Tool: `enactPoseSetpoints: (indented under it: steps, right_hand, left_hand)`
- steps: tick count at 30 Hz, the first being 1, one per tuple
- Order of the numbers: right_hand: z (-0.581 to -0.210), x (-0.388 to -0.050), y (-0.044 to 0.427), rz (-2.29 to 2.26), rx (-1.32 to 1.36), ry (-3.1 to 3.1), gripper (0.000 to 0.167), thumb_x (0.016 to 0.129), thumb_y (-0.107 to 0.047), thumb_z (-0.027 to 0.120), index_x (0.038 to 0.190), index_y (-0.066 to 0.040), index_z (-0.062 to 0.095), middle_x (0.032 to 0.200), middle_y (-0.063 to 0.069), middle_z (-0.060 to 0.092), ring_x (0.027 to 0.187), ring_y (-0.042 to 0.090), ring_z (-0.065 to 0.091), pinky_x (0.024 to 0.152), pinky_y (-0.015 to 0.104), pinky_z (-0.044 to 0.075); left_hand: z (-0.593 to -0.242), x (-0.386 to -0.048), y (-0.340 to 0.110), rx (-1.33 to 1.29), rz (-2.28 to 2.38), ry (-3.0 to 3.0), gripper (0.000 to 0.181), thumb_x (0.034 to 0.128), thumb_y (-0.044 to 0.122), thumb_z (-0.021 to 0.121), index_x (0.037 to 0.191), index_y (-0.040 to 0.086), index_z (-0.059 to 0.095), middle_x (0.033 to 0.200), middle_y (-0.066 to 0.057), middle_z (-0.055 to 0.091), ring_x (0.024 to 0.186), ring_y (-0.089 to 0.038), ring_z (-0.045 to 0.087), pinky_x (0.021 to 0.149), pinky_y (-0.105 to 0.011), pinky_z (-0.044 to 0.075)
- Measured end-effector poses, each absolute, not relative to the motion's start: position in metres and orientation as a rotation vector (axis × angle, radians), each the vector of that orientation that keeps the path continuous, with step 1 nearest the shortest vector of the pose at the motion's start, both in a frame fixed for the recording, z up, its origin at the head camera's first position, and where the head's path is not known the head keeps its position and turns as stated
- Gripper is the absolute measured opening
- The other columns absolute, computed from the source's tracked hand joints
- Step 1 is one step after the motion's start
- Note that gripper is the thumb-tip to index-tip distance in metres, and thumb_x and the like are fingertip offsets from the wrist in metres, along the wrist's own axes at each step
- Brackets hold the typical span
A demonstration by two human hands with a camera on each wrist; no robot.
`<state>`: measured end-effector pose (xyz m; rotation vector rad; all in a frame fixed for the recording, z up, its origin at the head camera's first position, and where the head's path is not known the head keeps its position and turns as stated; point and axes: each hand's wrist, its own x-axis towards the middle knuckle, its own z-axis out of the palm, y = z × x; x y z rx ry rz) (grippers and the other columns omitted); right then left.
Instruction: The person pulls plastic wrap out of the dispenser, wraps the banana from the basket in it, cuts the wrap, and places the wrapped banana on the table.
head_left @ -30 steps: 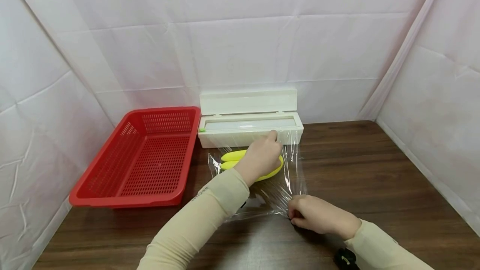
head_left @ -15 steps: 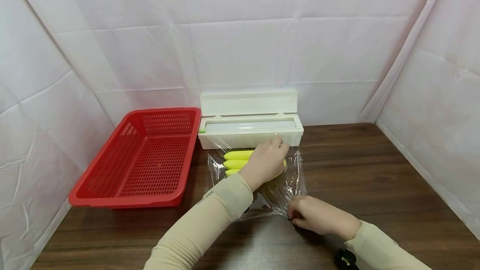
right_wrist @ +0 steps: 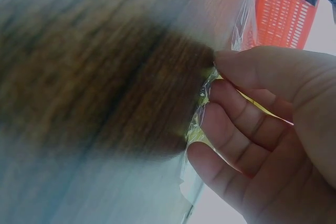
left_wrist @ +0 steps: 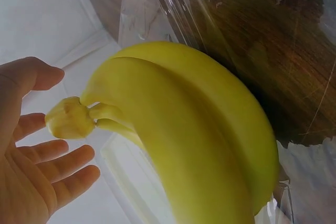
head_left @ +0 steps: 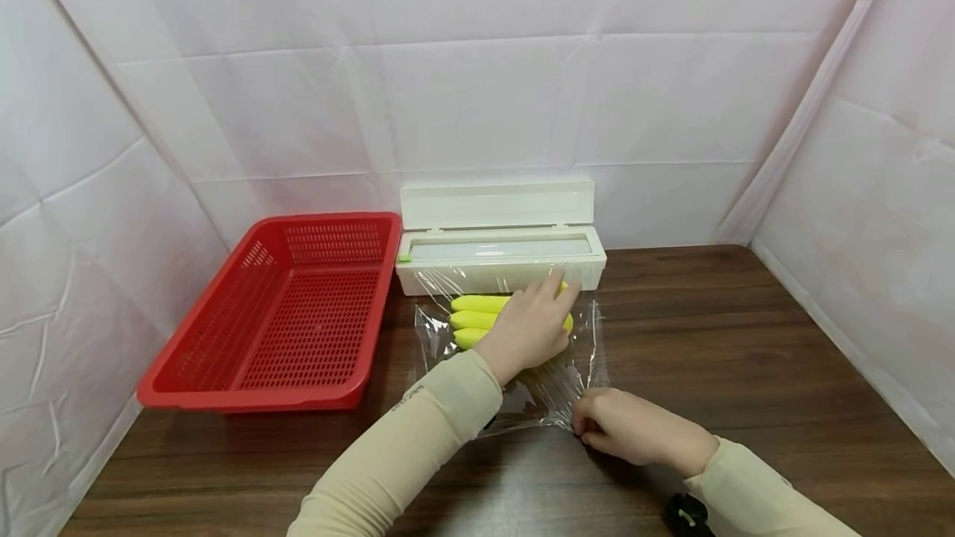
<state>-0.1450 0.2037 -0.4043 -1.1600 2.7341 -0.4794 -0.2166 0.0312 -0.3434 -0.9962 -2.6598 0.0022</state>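
Note:
A bunch of yellow bananas (head_left: 477, 320) lies on clear cling film (head_left: 555, 394), spread on the wooden table. My left hand (head_left: 525, 326) is over the bunch. In the left wrist view its thumb and fingers are spread apart around the banana stem (left_wrist: 69, 119), with a visible gap from the thumb. The near right part of the film is bunched where my right hand (head_left: 634, 429) pinches it between thumb and fingers, close to the table. Behind the bananas stands a white film dispenser box (head_left: 500, 278) with its lid up, and the film runs out from its front.
A red perforated basket (head_left: 254, 399) stands at the left, beside the dispenser. White cloth walls (head_left: 470, 106) enclose the back and both sides of the table (head_left: 709, 338). A small black object (head_left: 688, 514) is by the right sleeve.
The banana bunch has shifted slightly right and away on the film. My left hand has moved with it, and its fingers have spread from the stem. The right hand stays in place.

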Motion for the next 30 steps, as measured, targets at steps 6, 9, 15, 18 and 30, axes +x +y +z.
enactPoseSetpoints:
  steps: [6, 9, 15, 18, 30]
  right_hand:
    - [-0.403, -0.145, 0.203, -0.476, -1.165, 2.737, 0.014, 0.080, -0.002, 0.065, 0.078, -0.016, 0.063, 0.080, -0.010, 0.057, 0.075, 0.000, 0.051, 0.066, 0.021, 0.047]
    - [-0.402, -0.145, 0.203, -0.480, -1.160, 2.732, 0.013, 0.081, -0.003, 0.065, 0.078, -0.016, 0.063, 0.080, -0.010, 0.057, 0.074, 0.000, 0.051, 0.065, 0.021, 0.047]
    - [-0.402, -0.145, 0.203, -0.469, -1.164, 2.741, 0.014, 0.081, -0.004, 0.065, 0.077, -0.017, 0.062, 0.080, -0.011, 0.055, 0.073, -0.001, 0.050, 0.064, 0.021, 0.047]
    - [-0.403, -0.144, 0.203, -0.465, -1.170, 2.745, 0.015, 0.081, -0.004, 0.065, 0.077, -0.018, 0.062, 0.079, -0.012, 0.055, 0.073, -0.001, 0.050, 0.064, 0.021, 0.046]
    - [-0.403, -0.143, 0.202, -0.469, -1.166, 2.750, 0.015, 0.080, -0.004, 0.065, 0.077, -0.018, 0.062, 0.079, -0.012, 0.055, 0.073, -0.001, 0.050, 0.064, 0.021, 0.046]
  left_hand:
    - [-0.343, -0.214, 0.030, -0.987, 0.025, -2.687, 0.065, 0.0858, 0.030, 0.062, 0.144, 0.013, 0.037, 0.147, -0.013, 0.039, 0.111, -0.025, 0.058, 0.084, -0.037, 0.053]
    - [-0.344, -0.213, 0.029, -0.980, 0.030, -2.670, 0.066, 0.0844, 0.029, 0.063, 0.143, 0.014, 0.037, 0.145, -0.012, 0.040, 0.107, -0.024, 0.059, 0.081, -0.037, 0.053]
    - [-0.346, -0.207, 0.026, -0.960, 0.050, -2.653, 0.071, 0.0831, 0.034, 0.064, 0.145, 0.017, 0.033, 0.146, -0.010, 0.040, 0.104, -0.023, 0.060, 0.079, -0.036, 0.053]
    - [-0.347, -0.204, 0.024, -0.951, 0.059, -2.657, 0.072, 0.0837, 0.036, 0.063, 0.146, 0.017, 0.031, 0.146, -0.009, 0.039, 0.108, -0.023, 0.059, 0.082, -0.037, 0.052]
    - [-0.349, -0.197, 0.019, -0.918, 0.089, -2.677, 0.071, 0.0828, 0.039, 0.064, 0.143, 0.020, 0.031, 0.148, -0.008, 0.039, 0.110, -0.024, 0.057, 0.083, -0.037, 0.051]
